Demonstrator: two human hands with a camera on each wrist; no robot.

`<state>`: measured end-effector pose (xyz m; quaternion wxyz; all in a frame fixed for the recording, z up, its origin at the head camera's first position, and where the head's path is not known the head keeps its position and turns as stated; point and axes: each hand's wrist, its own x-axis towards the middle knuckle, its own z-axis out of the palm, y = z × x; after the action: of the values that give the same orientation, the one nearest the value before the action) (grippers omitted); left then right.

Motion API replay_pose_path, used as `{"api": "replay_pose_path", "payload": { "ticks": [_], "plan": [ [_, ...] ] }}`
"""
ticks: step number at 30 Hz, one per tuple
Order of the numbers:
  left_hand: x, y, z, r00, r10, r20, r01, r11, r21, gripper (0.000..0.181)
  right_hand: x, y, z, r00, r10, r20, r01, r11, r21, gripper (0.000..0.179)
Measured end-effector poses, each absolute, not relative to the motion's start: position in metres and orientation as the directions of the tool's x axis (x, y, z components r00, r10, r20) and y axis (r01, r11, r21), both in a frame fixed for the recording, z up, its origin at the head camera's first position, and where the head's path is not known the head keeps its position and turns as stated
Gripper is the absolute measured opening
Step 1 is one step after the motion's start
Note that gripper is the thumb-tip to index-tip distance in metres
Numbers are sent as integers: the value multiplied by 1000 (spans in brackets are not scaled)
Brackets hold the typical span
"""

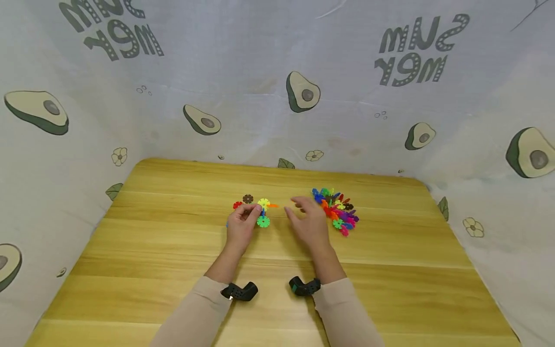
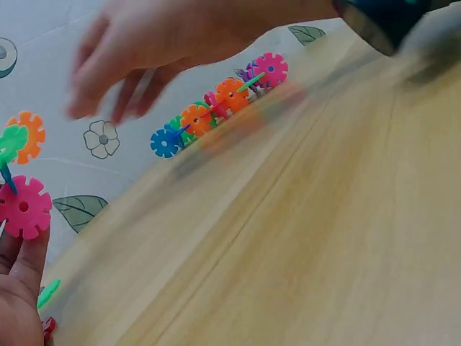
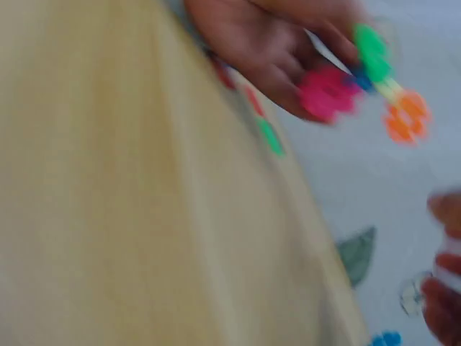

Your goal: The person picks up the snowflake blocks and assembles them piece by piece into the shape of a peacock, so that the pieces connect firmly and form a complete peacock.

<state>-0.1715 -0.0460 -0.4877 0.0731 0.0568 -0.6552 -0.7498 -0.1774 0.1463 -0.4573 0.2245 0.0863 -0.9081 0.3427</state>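
Beige sleeves (image 1: 191, 315) up front, left hand (image 1: 240, 230) pinching linked notched discs (image 1: 263, 222), right hand (image 1: 311, 226) loose and free, near the disc pile (image 1: 333, 212)

The joined discs (image 2: 25, 194) are coloured pink, blue, green, yellow and orange. Blue, orange, purple, red and green are mixed in the pile (image 1: 333, 212). The yellow worktop (image 1: 173, 265) is streaked brown. The pale cloth (image 1: 247, 67) is patterned with green-edged avocados (image 1: 299, 91) and dotted grey lettering (image 1: 412, 68).

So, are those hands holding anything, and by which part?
The left hand holds joined notched plastic discs, apparently by the pink disc at one end; the right hand holds nothing.
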Motion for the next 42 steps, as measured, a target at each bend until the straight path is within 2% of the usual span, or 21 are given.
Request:
{"api": "replay_pose_path", "payload": {
  "ticks": [2,5,8,13,17,22,28,32,35,39,42],
  "plan": [
    [-172,-46,-488,-979,-205,15,44,-139,989,23,-180,165,-453,-921,149,361,-99,805,-585,31],
    [-172,-46,-490,-977,-210,36,67,-143,987,22,-183,192,-450,-909,344,235,181,834,-521,35],
    [-170,-47,-490,-979,-196,57,83,-128,988,21,-183,211,-452,-899,410,152,308,842,-443,39],
    [-169,-47,-488,-979,-194,61,86,-122,989,22,-185,219,-455,-914,375,155,290,871,-396,37],
    [-169,-48,-487,-980,-191,63,91,-142,986,23,-187,218,-457,-922,340,184,237,873,-426,30],
    [-168,-47,-489,-982,-178,67,94,-152,984,22,-186,220,-457,-955,270,120,180,854,-489,29],
    [-167,-47,-489,-983,-172,65,91,-148,985,21,-185,226,-457,-988,68,140,-8,876,-482,25],
    [-167,-48,-488,-980,-184,80,107,-139,984,20,-188,230,-456,-986,-79,147,-143,855,-498,25],
    [-168,-47,-489,-980,-183,84,110,-140,984,20,-190,233,-456,-988,-37,150,-112,842,-528,25],
    [-168,-47,-489,-982,-169,79,103,-142,984,22,-188,234,-454,-976,166,137,63,828,-557,26],
    [-169,-46,-488,-984,-162,74,98,-149,984,24,-186,233,-453,-962,247,113,145,819,-555,27]
  ]
}}
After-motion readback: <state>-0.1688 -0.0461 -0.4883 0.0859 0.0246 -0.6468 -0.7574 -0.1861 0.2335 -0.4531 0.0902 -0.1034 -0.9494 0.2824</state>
